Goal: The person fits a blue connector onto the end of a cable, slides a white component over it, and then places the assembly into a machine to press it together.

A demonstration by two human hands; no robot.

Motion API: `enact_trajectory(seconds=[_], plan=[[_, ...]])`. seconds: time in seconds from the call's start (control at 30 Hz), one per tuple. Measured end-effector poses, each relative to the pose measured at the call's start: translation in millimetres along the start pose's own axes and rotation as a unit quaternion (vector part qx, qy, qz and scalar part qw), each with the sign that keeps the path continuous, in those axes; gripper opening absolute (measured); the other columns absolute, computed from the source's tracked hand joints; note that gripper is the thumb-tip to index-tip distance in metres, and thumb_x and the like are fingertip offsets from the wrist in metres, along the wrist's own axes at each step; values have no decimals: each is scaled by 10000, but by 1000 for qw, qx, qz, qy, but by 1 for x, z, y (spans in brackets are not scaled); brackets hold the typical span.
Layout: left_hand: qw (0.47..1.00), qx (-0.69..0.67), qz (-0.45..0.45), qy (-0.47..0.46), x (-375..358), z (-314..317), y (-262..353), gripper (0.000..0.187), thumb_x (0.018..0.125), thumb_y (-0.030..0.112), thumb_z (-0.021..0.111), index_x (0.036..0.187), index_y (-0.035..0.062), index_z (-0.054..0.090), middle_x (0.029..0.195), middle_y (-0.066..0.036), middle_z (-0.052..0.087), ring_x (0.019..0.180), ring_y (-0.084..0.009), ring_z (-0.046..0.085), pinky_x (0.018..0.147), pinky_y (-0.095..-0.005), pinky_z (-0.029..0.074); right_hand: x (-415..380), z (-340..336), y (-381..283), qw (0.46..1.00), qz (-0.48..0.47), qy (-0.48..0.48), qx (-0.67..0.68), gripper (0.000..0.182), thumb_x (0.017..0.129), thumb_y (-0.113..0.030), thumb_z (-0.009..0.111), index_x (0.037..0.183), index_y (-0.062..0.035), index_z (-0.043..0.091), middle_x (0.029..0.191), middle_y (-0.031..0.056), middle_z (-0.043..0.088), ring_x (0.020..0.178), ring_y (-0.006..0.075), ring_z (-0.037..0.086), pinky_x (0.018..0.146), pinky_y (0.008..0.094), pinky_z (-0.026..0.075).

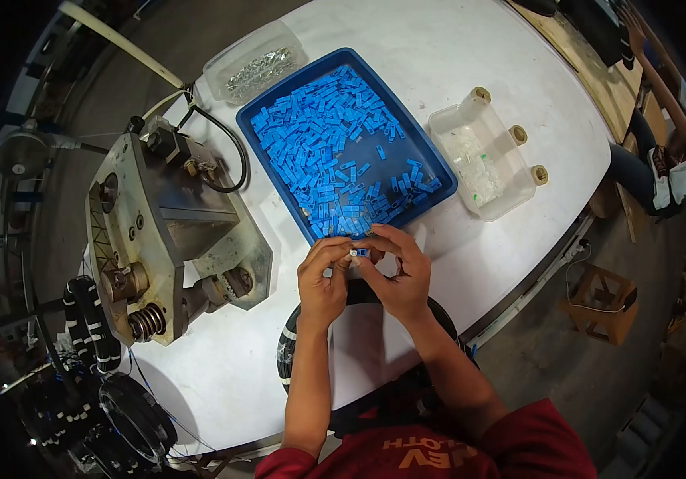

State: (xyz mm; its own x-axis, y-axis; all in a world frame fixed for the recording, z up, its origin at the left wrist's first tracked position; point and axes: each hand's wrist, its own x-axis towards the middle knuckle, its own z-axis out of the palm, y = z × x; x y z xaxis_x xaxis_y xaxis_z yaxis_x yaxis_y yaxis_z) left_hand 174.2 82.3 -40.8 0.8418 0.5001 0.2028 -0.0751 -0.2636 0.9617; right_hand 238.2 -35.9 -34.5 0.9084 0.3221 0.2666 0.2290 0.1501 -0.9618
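Just in front of the blue tray [446,190], my left hand [324,283] and my right hand [400,279] meet with fingertips pinched together. Between them is a small blue plastic piece [362,253] with a whitish part at its left end. Both hands are closed on this piece, and the fingers cover much of it. A great many similar blue plastic pieces [303,144] lie heaped in the tray, thickest at its left side and near edge.
A clear box [295,33] of small metal parts stands behind the tray. To the right is another clear box [518,203] with small transparent pieces, beside several tan rolls [518,134]. A heavy metal machine [175,215] occupies the left. Another person's arm [666,88] shows far right.
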Motion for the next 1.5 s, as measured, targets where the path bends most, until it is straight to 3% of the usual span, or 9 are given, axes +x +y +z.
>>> enact_trajectory(seconds=[0.23,0.33,0.4,0.53,0.87,1.03,1.13,1.5], plan=[[1000,-21,-11,-1,0,0,-1,110,886,-95,644,957,-13,663,1000,-139,701,893,-224,665,783,-313,521,0,0,-1,1000,11,16,5,422,795,20,784,1191,5,641,981,91,753,765,86,628,678,235,498],[1000,-4,-6,-3,3,1,4,126,886,-84,658,979,-3,679,995,-133,705,898,-227,669,781,-312,522,1,-4,3,999,-41,-12,-22,318,795,32,780,1099,13,686,981,101,749,769,92,646,665,236,510],[1000,5,-6,-9,3,2,5,130,886,-77,663,988,1,685,990,-130,706,900,-229,672,784,-313,523,1,-2,1,997,-43,61,24,247,800,39,776,1037,11,714,965,105,745,754,102,658,651,236,522],[1000,19,-15,-15,4,2,9,118,888,-55,674,989,4,689,974,-122,709,895,-243,671,786,-320,522,0,1,0,993,-21,92,73,253,804,37,777,1048,1,719,953,108,743,731,111,661,643,234,528],[999,30,14,-23,4,0,7,144,854,-79,676,971,5,677,954,-126,702,863,-251,655,745,-330,504,2,1,0,998,-51,6,-33,234,825,24,761,1048,-15,701,951,108,723,733,128,651,635,250,522],[995,67,-61,-39,3,0,12,115,855,-11,701,958,29,667,851,-91,674,789,-248,617,696,-333,467,-1,2,7,999,-39,9,22,196,859,18,727,1041,-6,659,988,115,707,755,138,641,657,252,520],[996,67,-22,-50,5,2,7,109,861,36,707,959,40,659,806,-89,645,762,-258,590,728,-352,452,-2,1,8,1000,-24,-1,2,178,879,0,715,1040,-5,639,992,112,699,741,137,625,672,253,515],[995,62,-23,-79,3,-5,6,99,818,-34,646,890,30,621,794,-89,596,757,-260,546,722,-357,415,1,2,-1,999,2,22,-31,190,858,-30,739,1027,-6,655,885,71,679,679,103,569,633,246,481]])
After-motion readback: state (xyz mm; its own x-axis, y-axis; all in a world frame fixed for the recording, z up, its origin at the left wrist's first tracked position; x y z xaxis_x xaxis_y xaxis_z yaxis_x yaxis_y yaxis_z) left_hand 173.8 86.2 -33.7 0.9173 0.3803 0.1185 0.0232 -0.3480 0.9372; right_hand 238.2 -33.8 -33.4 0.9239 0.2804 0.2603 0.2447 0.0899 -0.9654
